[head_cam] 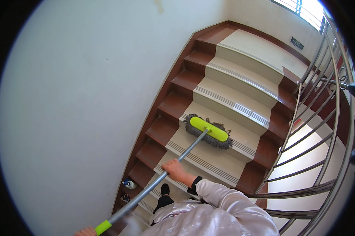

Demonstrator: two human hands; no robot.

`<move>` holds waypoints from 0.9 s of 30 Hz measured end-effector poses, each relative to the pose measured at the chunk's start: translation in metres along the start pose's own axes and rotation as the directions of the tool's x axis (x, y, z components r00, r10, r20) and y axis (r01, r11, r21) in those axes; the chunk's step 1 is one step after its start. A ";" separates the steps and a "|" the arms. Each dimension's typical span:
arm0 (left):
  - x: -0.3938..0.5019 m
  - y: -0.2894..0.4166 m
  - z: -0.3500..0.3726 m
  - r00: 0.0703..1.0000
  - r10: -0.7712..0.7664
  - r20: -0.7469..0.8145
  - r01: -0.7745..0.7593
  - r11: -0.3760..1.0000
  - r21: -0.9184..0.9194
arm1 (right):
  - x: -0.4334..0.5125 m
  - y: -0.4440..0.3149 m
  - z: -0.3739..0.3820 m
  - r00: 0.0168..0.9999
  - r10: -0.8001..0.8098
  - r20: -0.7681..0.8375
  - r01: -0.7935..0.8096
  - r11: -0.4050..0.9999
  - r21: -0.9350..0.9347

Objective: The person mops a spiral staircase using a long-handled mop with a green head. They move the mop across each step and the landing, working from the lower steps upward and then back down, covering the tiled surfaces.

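My right hand point(176, 171) is wrapped around the blue-grey metal handle point(142, 194) of a mop, partway along it. At the lower left picture edge, my left hand point(86, 232) grips the handle's end by its lime-green grip point(103, 227); part of this hand is cut off. The handle runs slantwise up to a flat lime-green mop head point(208, 129) with a dark grey fringe point(218, 143). That head lies across the striped front edge of a cream stair step point(239, 147), a few steps ahead of me.
Cream stairs with red-brown sides rise to a landing point(254, 44) below a window. A metal railing point(336, 118) curves along the right; a white wall point(77, 103) borders the left. Near my feet, a white and blue bottle point(129, 184) stands by the wall. My black shoe point(165, 189) rests on a step.
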State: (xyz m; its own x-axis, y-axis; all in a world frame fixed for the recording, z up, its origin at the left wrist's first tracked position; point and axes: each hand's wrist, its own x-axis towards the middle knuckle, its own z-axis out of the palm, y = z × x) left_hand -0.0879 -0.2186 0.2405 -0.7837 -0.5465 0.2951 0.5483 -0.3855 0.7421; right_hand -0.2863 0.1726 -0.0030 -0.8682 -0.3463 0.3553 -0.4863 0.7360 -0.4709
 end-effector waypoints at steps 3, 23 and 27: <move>0.005 -0.045 0.014 0.946 -0.151 0.285 0.171 0.984 -0.044 | 0.018 0.053 -0.007 0.988 0.052 -0.147 -0.062 0.996 -0.064; -0.006 -0.020 -0.039 0.925 -0.063 -0.375 0.089 0.995 0.053 | -0.064 -0.027 -0.047 0.983 0.179 0.048 -0.175 0.981 -0.085; 0.021 -0.041 -0.030 0.974 -0.222 -0.048 0.212 0.964 -0.164 | -0.060 -0.007 -0.120 0.954 0.116 -0.275 -0.149 0.984 -0.103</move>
State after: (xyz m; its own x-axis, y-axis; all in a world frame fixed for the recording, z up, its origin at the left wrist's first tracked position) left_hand -0.1186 -0.2363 0.1983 -0.8710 -0.4823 0.0938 0.4103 -0.6089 0.6789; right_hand -0.2189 0.2587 0.0758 -0.8578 -0.0855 0.5067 -0.3391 0.8352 -0.4330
